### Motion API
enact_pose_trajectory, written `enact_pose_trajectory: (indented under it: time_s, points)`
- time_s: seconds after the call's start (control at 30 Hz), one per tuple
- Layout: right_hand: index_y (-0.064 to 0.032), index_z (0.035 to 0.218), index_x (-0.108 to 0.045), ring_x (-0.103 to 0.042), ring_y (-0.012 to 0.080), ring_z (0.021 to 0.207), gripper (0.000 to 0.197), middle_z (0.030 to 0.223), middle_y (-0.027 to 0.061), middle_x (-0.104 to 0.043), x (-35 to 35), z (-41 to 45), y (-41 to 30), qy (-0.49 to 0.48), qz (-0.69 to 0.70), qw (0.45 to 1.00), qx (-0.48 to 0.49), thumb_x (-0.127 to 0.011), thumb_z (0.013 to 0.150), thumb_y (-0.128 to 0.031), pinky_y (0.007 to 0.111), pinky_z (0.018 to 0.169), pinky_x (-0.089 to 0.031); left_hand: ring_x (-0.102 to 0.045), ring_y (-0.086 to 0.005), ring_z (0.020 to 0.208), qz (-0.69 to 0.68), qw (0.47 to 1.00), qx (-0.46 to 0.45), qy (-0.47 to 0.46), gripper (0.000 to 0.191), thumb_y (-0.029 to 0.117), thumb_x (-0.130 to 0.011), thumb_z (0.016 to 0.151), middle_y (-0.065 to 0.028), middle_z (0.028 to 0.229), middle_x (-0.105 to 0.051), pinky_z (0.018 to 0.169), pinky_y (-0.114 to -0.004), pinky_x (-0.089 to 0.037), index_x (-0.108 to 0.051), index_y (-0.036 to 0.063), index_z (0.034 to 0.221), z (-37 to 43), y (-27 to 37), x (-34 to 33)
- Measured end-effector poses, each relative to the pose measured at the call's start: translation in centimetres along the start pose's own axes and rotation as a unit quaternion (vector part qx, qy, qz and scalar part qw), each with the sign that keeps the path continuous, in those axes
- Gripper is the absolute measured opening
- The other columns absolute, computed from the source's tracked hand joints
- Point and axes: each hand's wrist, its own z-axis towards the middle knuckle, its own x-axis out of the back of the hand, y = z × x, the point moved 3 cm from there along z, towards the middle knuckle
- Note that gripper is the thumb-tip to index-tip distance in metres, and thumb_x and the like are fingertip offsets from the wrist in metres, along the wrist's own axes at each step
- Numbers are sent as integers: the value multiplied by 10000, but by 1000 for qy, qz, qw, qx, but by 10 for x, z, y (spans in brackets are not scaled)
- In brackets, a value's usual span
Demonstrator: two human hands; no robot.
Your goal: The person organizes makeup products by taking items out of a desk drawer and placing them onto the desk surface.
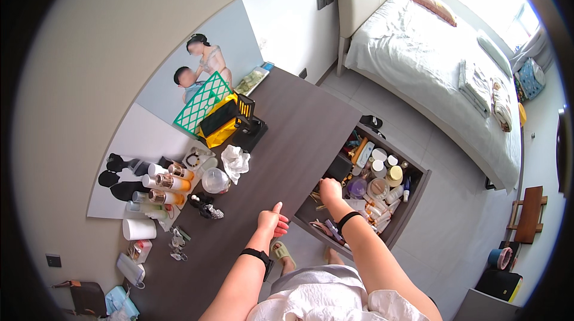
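Note:
An open drawer (415, 206) juts out from the dark desk (296, 132), holding jars, small bottles, tubes and a black case (339, 166). My right hand (331, 190) reaches into its left part, beside the case and some thin sticks; its fingertips are hidden, so I cannot tell whether it grips anything. Over the desk's front edge, left of the drawer, is my left hand (272, 221), its thumb raised and its fingers loosely apart, with nothing seen in it. A purple round container (357, 187) and a round compact (378, 189) lie to the right of my right hand.
Along the wall side of the desk stand orange-and-white bottles (172, 183), a clear round container (216, 180), crumpled white tissue (235, 164), a black stand (250, 134) and a green lattice panel (204, 103). The bed (417, 65) stands beyond the drawer; slippers (371, 121) lie on the floor.

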Motion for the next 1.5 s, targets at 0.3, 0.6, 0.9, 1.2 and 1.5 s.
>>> enact_pose_trajectory:
  time_s: [0.3, 0.6, 0.9, 1.2, 1.5]
  points:
    - [-77, 859, -650, -596, 244, 884, 154, 861, 94, -612, -6, 4, 3, -8, -49, 999, 23, -523, 789, -128, 341, 730, -510, -555, -203, 430, -3, 1000, 4, -4, 592, 549, -448, 863, -109, 605, -612, 427, -324, -452, -617, -3, 730, 1, -1, 1]
    - [-62, 781, -666, -632, 277, 825, 105, 856, 127, -635, -1, 6, -7, -56, 9, 998, -37, -569, 753, -92, 366, 715, -524, -556, -203, 431, 6, 1000, 12, -2, 600, 565, -438, 861, -105, 609, -612, 432, -323, -454, -620, 7, 732, 0, 1, 0]
    - [-61, 961, -633, -595, 269, 947, 221, 987, 119, -619, -6, -1, -16, -95, 26, 995, -9, -602, 743, -83, 345, 797, -506, -558, -207, 436, 0, 1000, 13, -3, 597, 560, -439, 862, -111, 611, -613, 450, -336, -455, -614, 5, 728, -2, 1, 1]
    - [-47, 1034, -570, -552, 288, 1022, 284, 1031, 126, -577, 2, -22, -5, -165, -66, 982, 71, -578, 755, -101, 357, 809, -497, -559, -200, 441, -3, 1000, 12, -8, 595, 560, -438, 862, -109, 611, -616, 438, -325, -448, -614, 6, 731, -2, 1, 2]
    - [-94, 976, -568, -551, 209, 894, 191, 950, 59, -550, -36, -46, -15, -63, -208, 972, 87, -515, 820, -191, 328, 632, -494, -555, -195, 438, 0, 1000, 7, -10, 593, 553, -430, 870, -106, 622, -616, 433, -314, -449, -614, 7, 728, -1, 2, 1]
